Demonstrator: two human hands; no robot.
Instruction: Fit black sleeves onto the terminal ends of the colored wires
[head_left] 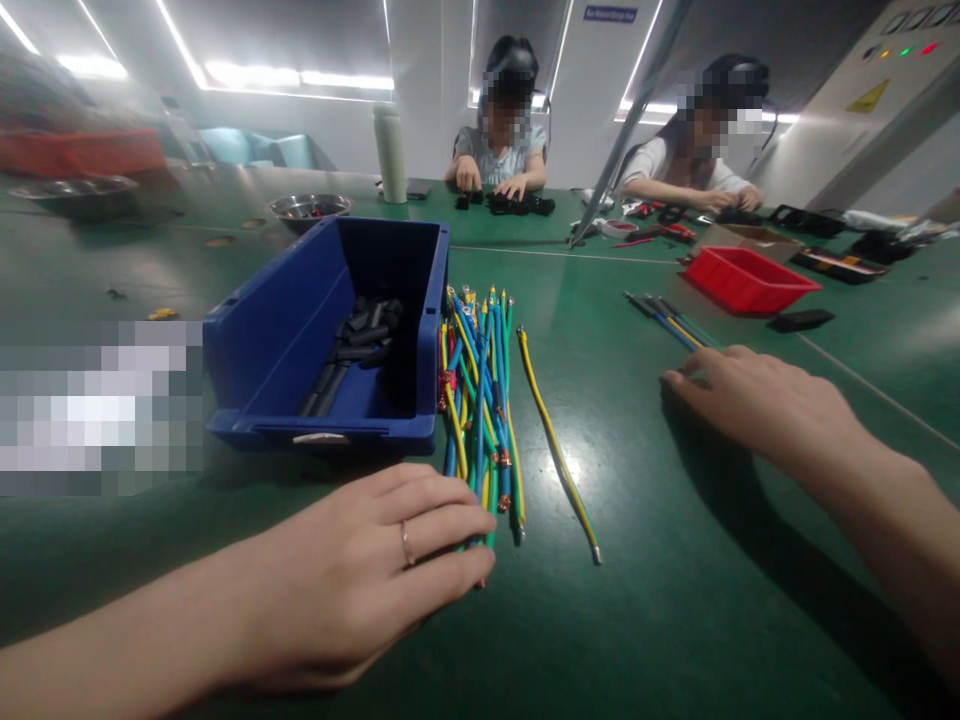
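Note:
My left hand (397,550) reaches in from the left, palm down. Its fingers are loosely stretched and rest over the near ends of a pile of blue, yellow and green cables (480,400); its thumb is hidden. Some cables show bare copper strands, others metal end pieces. A single yellow-green cable (555,440) lies apart, right of the pile. Farther right, my right hand (757,395) is held above the table with its thumb and fingers apart. Just beyond its fingers lie a few cables with black sleeves (664,315); the hand hides their near ends.
Left of the pile, a blue bin (390,430) holds black sleeves (367,330). A red tray (746,280) sits at the right. Metal bowls (307,208) and a pale bottle (390,155) stand farther back. Two people (499,150) work across the green table (637,600).

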